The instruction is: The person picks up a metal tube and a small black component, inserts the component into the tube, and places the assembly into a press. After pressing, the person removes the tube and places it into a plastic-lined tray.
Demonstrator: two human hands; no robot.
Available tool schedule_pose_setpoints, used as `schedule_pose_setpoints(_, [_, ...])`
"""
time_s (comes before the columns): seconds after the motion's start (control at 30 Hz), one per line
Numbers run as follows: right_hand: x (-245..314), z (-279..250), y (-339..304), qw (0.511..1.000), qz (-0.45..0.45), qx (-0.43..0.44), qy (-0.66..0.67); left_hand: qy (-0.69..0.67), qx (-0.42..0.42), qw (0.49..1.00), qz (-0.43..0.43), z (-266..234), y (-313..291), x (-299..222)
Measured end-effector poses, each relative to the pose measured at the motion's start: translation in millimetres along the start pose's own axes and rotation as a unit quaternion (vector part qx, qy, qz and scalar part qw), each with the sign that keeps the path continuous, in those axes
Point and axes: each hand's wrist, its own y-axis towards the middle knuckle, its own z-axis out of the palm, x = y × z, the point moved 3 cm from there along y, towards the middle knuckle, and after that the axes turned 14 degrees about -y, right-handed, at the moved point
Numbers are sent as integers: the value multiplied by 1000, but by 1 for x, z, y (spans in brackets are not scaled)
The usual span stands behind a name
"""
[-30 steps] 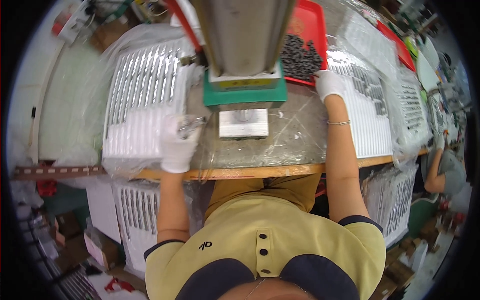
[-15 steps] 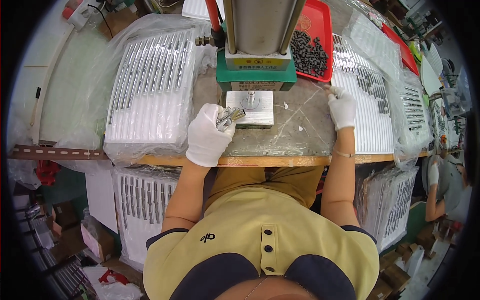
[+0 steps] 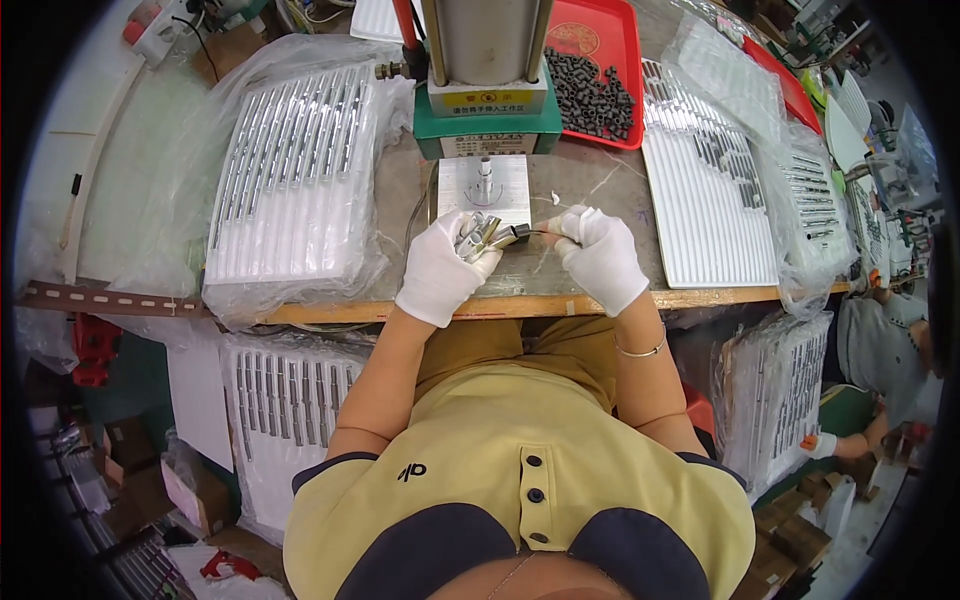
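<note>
Probably, the bundle of short, shiny silver metal tubes (image 3: 474, 241) will feel stiff and fairly light, with polished walls likely to slip against glove fabric and pick up scratches; a wrap around their middles, leaving the ends free, seems the surest hold. They look smooth, straight-sided and mirror-bright, fanned at slightly different angles, and the rightmost ends in a small black cylindrical piece (image 3: 521, 231). They lie in the white-gloved left hand (image 3: 443, 272), whose fingers are curled around them, above the front of the grey tabletop (image 3: 590, 172) and just before the silver metal block (image 3: 452, 182) under the green press head (image 3: 487, 132). The white-gloved right hand (image 3: 603, 258) has thumb and fingertips drawn together near the black piece; whether they pinch anything, I cannot tell.
</note>
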Motion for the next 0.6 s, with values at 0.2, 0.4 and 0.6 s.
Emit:
schedule_pose_setpoints(0.2, [19,-17,1,988,-29,16,-152,-13,2,1000,3,9,2,7])
schedule_pose_setpoints(0.4, [16,-7,1,990,-44,18,-132,211,-43,947,238,15,-4,-17])
schedule_pose_setpoints(0.6, [1,16,-6,980,-61,-166,96,257,7,853,454,6,6,-46])
